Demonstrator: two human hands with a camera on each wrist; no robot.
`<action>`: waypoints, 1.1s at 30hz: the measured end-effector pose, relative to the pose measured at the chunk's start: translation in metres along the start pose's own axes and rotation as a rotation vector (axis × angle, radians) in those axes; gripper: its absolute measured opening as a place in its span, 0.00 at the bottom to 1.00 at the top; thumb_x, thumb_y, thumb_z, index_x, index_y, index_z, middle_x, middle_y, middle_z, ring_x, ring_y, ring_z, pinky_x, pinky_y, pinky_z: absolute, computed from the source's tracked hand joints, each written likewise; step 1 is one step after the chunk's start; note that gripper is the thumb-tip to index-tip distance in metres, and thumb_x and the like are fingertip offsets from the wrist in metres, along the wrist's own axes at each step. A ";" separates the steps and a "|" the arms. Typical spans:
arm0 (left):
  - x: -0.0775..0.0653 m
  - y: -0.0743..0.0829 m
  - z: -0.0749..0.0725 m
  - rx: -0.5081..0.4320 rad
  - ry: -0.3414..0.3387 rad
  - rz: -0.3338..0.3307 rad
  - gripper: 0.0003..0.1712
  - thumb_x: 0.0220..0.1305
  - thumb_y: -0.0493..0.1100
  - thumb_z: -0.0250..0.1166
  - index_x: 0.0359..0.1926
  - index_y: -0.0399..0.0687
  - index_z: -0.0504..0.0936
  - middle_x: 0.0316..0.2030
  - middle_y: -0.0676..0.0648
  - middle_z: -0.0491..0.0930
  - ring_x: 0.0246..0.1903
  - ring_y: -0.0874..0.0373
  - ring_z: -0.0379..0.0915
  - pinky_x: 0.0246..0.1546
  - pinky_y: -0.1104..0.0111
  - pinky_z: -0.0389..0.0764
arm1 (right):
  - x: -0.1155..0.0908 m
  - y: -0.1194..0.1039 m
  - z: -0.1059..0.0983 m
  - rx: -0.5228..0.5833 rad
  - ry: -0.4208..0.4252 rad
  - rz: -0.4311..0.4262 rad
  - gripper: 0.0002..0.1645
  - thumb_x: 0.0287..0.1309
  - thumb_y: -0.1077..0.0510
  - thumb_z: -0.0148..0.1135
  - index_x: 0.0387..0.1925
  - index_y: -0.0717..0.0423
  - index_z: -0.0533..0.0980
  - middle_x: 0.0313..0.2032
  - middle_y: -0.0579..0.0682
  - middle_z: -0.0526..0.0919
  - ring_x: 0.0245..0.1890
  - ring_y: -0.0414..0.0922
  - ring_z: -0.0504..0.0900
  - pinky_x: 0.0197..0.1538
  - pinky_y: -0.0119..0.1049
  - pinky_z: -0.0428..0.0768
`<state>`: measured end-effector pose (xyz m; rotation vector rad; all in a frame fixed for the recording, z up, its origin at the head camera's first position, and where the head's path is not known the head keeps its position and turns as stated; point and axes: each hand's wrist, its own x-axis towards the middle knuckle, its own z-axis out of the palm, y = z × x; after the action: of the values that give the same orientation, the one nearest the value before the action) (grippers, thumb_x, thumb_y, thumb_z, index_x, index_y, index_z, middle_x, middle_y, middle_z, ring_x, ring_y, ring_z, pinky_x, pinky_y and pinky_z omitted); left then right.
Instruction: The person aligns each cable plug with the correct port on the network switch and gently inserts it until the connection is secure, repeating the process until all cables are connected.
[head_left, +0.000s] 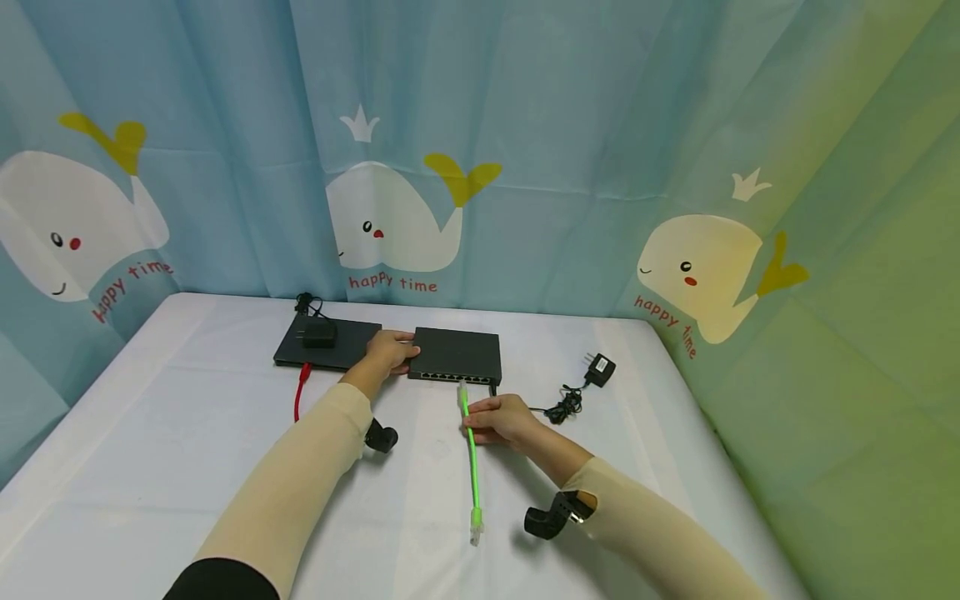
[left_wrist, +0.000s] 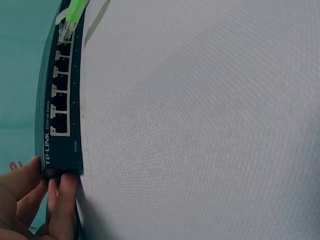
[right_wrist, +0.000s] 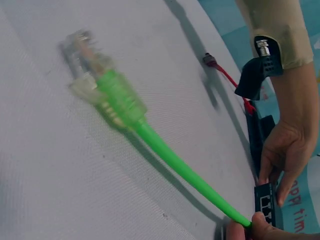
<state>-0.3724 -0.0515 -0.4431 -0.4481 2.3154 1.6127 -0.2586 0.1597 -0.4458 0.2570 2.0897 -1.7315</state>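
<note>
A black TP-LINK Ethernet switch (head_left: 455,352) lies on the white table, its row of ports facing me. My left hand (head_left: 387,350) grips its left end; in the left wrist view the thumb is at the top edge and the fingers (left_wrist: 62,205) are at the end and underside. My right hand (head_left: 501,418) pinches a green Ethernet cable (head_left: 474,467) near its far end. That end's clear plug (left_wrist: 66,31) overlaps the port row in the left wrist view. The cable's other plug (right_wrist: 90,65) hangs free toward me, over the tabletop.
Left of the switch lies another flat black box (head_left: 292,346) with a black power adapter (head_left: 319,335) on top. A red cable (head_left: 300,393) runs from its front. A second power adapter (head_left: 600,369) with a bundled cord (head_left: 564,407) lies to the right. A whale-print curtain (head_left: 555,167) hangs behind.
</note>
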 end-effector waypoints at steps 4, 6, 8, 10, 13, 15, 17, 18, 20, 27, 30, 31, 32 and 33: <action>0.000 0.001 0.001 0.004 0.007 -0.010 0.25 0.67 0.38 0.65 0.64 0.49 0.77 0.66 0.39 0.69 0.52 0.50 0.79 0.37 0.69 0.86 | 0.002 -0.002 0.003 -0.024 0.021 -0.004 0.15 0.57 0.70 0.67 0.47 0.71 0.80 0.30 0.53 0.88 0.25 0.39 0.85 0.30 0.30 0.86; 0.000 0.001 0.001 0.004 0.010 -0.015 0.25 0.67 0.38 0.65 0.64 0.50 0.77 0.65 0.39 0.69 0.51 0.50 0.79 0.37 0.69 0.86 | 0.003 -0.003 0.003 -0.031 0.025 -0.008 0.15 0.57 0.70 0.67 0.47 0.71 0.81 0.30 0.53 0.88 0.25 0.39 0.85 0.30 0.30 0.86; 0.000 0.001 0.001 0.008 0.009 -0.012 0.25 0.67 0.38 0.65 0.64 0.49 0.77 0.65 0.39 0.69 0.51 0.50 0.79 0.37 0.69 0.86 | 0.004 -0.003 0.004 -0.037 0.029 -0.013 0.15 0.57 0.70 0.67 0.46 0.71 0.81 0.31 0.55 0.88 0.24 0.39 0.85 0.29 0.30 0.86; 0.000 0.001 0.002 0.010 0.007 -0.010 0.25 0.67 0.38 0.65 0.64 0.49 0.77 0.65 0.39 0.69 0.50 0.50 0.79 0.37 0.69 0.86 | 0.006 -0.003 0.004 -0.041 0.034 -0.017 0.14 0.57 0.70 0.67 0.46 0.71 0.81 0.32 0.56 0.88 0.24 0.40 0.86 0.29 0.31 0.86; 0.000 0.001 0.002 0.014 -0.001 -0.006 0.25 0.67 0.38 0.65 0.65 0.49 0.77 0.65 0.39 0.69 0.50 0.50 0.79 0.37 0.70 0.86 | 0.007 -0.002 0.005 -0.041 0.045 -0.013 0.14 0.56 0.70 0.67 0.45 0.71 0.81 0.32 0.57 0.88 0.24 0.40 0.86 0.29 0.31 0.86; -0.001 0.002 0.001 0.014 -0.002 -0.009 0.25 0.67 0.39 0.65 0.65 0.49 0.77 0.65 0.39 0.69 0.51 0.50 0.79 0.37 0.69 0.86 | 0.008 -0.003 0.005 -0.034 0.050 -0.001 0.14 0.56 0.70 0.67 0.45 0.70 0.81 0.31 0.57 0.88 0.24 0.40 0.86 0.29 0.31 0.86; -0.002 0.002 0.000 0.015 -0.002 -0.010 0.25 0.67 0.39 0.65 0.65 0.49 0.76 0.66 0.39 0.69 0.51 0.50 0.79 0.38 0.69 0.86 | 0.008 -0.003 0.006 -0.031 0.053 0.011 0.13 0.56 0.70 0.68 0.45 0.70 0.82 0.31 0.56 0.88 0.24 0.40 0.86 0.29 0.31 0.86; -0.002 0.002 0.000 0.012 0.000 -0.012 0.25 0.67 0.39 0.65 0.65 0.49 0.76 0.66 0.40 0.69 0.51 0.51 0.79 0.38 0.70 0.86 | 0.008 -0.004 0.006 -0.032 0.055 0.013 0.13 0.56 0.70 0.68 0.45 0.70 0.82 0.31 0.56 0.88 0.24 0.40 0.86 0.29 0.31 0.86; -0.003 0.002 -0.001 0.011 0.001 -0.011 0.25 0.67 0.39 0.65 0.65 0.49 0.76 0.66 0.40 0.69 0.51 0.51 0.79 0.38 0.70 0.86 | 0.009 -0.004 0.007 -0.034 0.059 0.021 0.13 0.56 0.70 0.68 0.44 0.69 0.82 0.31 0.56 0.89 0.23 0.40 0.85 0.29 0.30 0.86; -0.005 0.001 -0.001 0.007 0.004 0.008 0.25 0.67 0.39 0.65 0.65 0.49 0.77 0.66 0.39 0.68 0.48 0.52 0.80 0.38 0.70 0.86 | 0.008 -0.006 0.008 -0.040 0.071 0.017 0.12 0.55 0.70 0.69 0.42 0.68 0.83 0.31 0.56 0.88 0.23 0.39 0.85 0.28 0.30 0.86; -0.005 0.001 -0.001 0.015 0.005 0.011 0.25 0.68 0.39 0.64 0.65 0.49 0.77 0.66 0.38 0.67 0.47 0.52 0.80 0.37 0.70 0.86 | 0.008 -0.005 0.009 -0.036 0.074 0.000 0.12 0.55 0.70 0.69 0.43 0.68 0.83 0.30 0.56 0.88 0.23 0.40 0.85 0.28 0.31 0.86; -0.005 0.001 -0.001 0.017 0.004 0.009 0.25 0.68 0.39 0.64 0.65 0.49 0.77 0.66 0.38 0.67 0.47 0.53 0.80 0.37 0.70 0.86 | 0.008 -0.005 0.009 -0.033 0.076 -0.002 0.12 0.55 0.70 0.69 0.43 0.68 0.83 0.30 0.56 0.88 0.22 0.40 0.85 0.29 0.31 0.86; -0.005 0.001 -0.001 0.018 0.003 0.008 0.25 0.68 0.39 0.64 0.65 0.49 0.77 0.66 0.38 0.68 0.47 0.53 0.80 0.37 0.70 0.86 | 0.008 -0.005 0.009 -0.031 0.078 -0.004 0.12 0.55 0.70 0.69 0.43 0.68 0.82 0.30 0.55 0.88 0.22 0.40 0.85 0.29 0.32 0.86; -0.005 0.001 -0.001 0.018 0.003 0.005 0.25 0.68 0.39 0.65 0.65 0.49 0.77 0.66 0.38 0.68 0.46 0.53 0.80 0.37 0.70 0.86 | 0.008 -0.005 0.009 -0.029 0.080 -0.005 0.12 0.55 0.70 0.69 0.43 0.69 0.82 0.29 0.55 0.88 0.23 0.40 0.85 0.29 0.32 0.86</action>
<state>-0.3688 -0.0512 -0.4401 -0.4415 2.3332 1.5935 -0.2661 0.1488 -0.4466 0.3178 2.1721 -1.7192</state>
